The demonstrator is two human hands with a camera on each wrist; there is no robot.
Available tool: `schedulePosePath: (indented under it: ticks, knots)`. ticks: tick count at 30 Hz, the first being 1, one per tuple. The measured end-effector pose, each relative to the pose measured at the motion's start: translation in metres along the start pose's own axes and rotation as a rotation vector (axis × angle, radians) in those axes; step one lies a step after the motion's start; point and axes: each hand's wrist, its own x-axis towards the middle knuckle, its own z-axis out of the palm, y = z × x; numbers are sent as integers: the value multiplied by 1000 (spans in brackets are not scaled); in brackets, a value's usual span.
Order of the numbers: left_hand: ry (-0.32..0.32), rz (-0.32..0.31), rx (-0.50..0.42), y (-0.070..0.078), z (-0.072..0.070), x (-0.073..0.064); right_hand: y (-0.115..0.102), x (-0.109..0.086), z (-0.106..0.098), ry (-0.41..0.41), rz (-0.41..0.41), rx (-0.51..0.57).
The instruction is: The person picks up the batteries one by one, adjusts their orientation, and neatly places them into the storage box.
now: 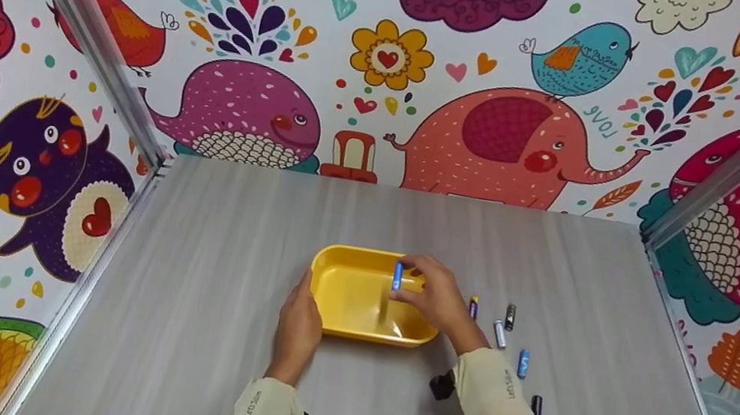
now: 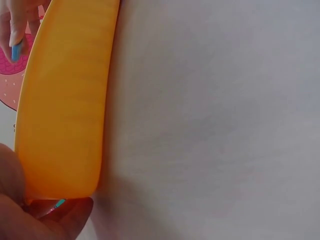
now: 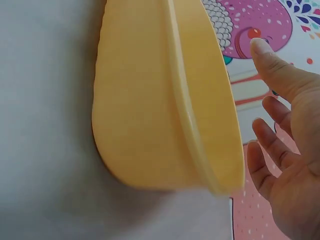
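A yellow plastic tub point(image 1: 348, 331) with rounded corners stands on the table. Against its left end rests my left hand point(image 1: 300, 325), the fingers along the outer wall; the left wrist view shows this hand's fingers point(image 2: 75, 217) by the tub's corner. Above the tub's right part, my right hand point(image 1: 437, 299) pinches a small blue battery point(image 1: 397, 276) upright between thumb and finger. That battery point(image 2: 16, 51) also shows at the far left of the left wrist view. In the right wrist view my right hand point(image 3: 295, 145) is beside the rim, with the battery out of sight.
Right of the tub lie several loose batteries: a purple-and-yellow one point(image 1: 473, 308), a dark one point(image 1: 510, 317), a white one point(image 1: 500, 334), another blue one point(image 1: 523, 364) and a black one point(image 1: 536, 407) by the right sleeve. Patterned walls and metal posts point(image 1: 728, 164) bound the grey table point(image 1: 218, 249).
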Motion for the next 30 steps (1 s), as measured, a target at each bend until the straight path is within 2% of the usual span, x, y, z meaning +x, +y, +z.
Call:
schedulePosePath:
  ticks: [4,7,10,14,18,22,30]
  knots:
    - [-9,-11,1,0,1,0,-5,7,14,-36,1,28]
    - [-36,-47,-9,0,0,0,-8,11,25,-56,-2,34]
    - [-51,-63,-2,0,0,-1,-13,14,34,-75,30,37]
    - [-45,-57,14,0,0,0,-20,20,46,-100,72,54]
    - [-56,-71,14,-1,0,1,-25,27,59,-114,79,57]
    - [-70,-82,17,0,0,2,-30,34,69,-124,91,46]
    - [-56,-73,42,0,1,2,-37,41,88,-140,109,1]
